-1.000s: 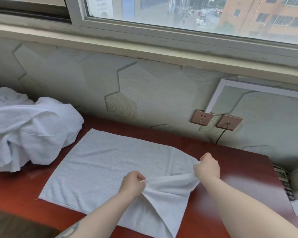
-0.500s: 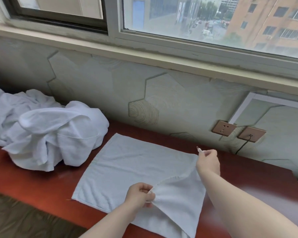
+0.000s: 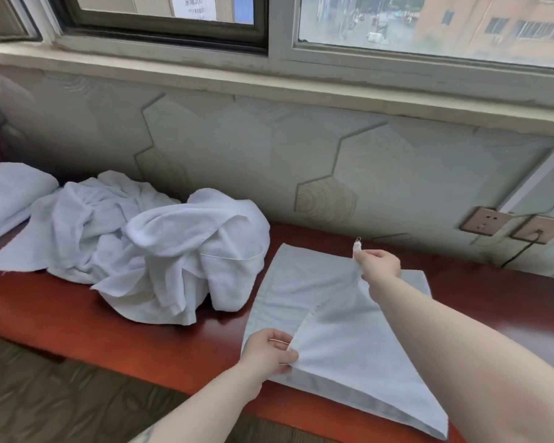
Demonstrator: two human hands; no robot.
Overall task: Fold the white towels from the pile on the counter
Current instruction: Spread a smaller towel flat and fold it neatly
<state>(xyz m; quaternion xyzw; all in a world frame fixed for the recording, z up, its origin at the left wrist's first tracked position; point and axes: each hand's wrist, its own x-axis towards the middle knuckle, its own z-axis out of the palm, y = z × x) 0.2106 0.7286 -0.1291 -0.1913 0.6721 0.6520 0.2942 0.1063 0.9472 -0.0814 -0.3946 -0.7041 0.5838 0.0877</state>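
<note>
Left hand (image 3: 271, 351) pinches the near corner of a towel (image 3: 304, 279) on the counter (image 3: 77, 314); right hand (image 3: 379, 262) pinches the far corner, lifted; uneven pulling could skew the fold.

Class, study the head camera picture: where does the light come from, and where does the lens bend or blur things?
Head view: soft daylight from the window; faint sheen on the red counter; the window sill bows from wide-angle distortion; street outside slightly blurred; folded towel sharp.
</note>
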